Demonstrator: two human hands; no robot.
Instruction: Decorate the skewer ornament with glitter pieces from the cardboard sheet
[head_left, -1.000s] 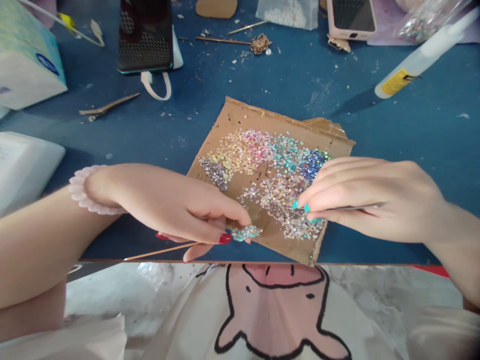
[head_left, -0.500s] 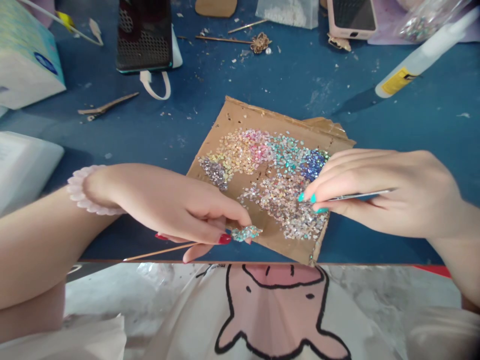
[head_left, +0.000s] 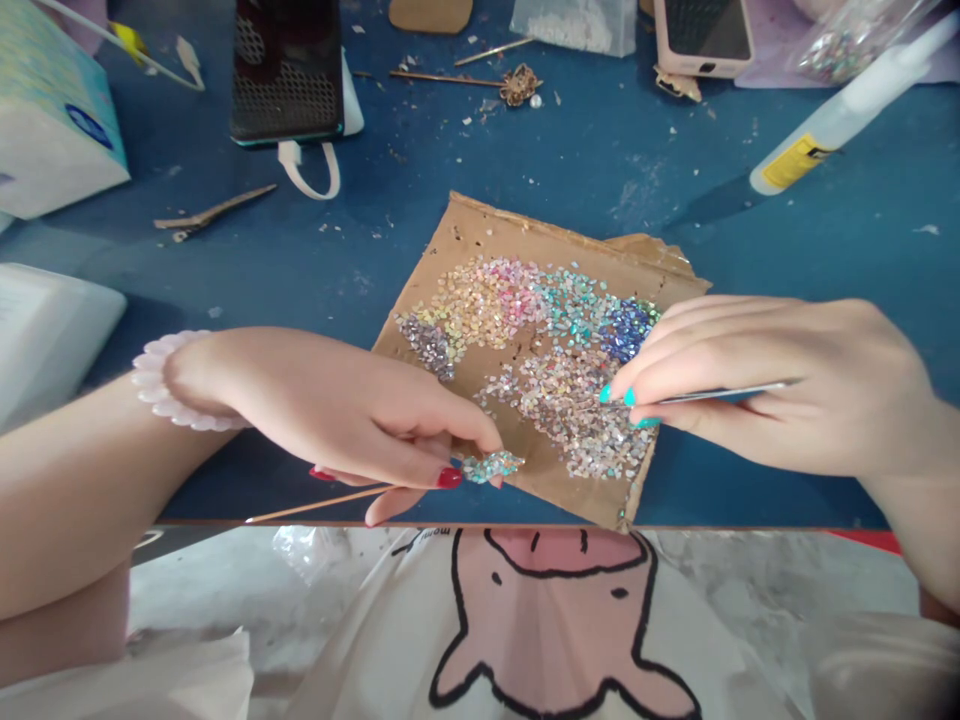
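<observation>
Left hand (head_left: pixel 337 410) pinches a small gem-covered piece (head_left: pixel 491 466) between thumb and forefinger, with a thin wooden stick (head_left: pixel 315 504) running back under the palm toward the table's near edge. The piece sits just off the near-left corner of the cardboard (head_left: pixel 465 235); contact with the board can't be told. Right hand (head_left: pixel 772 385) is closed on slim metal tweezers (head_left: pixel 712 393), fingertips bunched over the tip, which is hidden against the gems (head_left: pixel 540 340) at the board's right side. Can't tell if a gem is picked up. Gems lie spread across the cardboard in colour patches: gold and pink left, teal and blue right, silver nearest. Cardboard lies flat on the blue table (head_left: pixel 825 260), between the hands. Further back: glue bottle (head_left: pixel 840 115) lying far right, phone (head_left: pixel 703 35) at the top edge, black mesh object (head_left: pixel 287 70) top left, tissue box (head_left: pixel 52 110) far left.
</observation>
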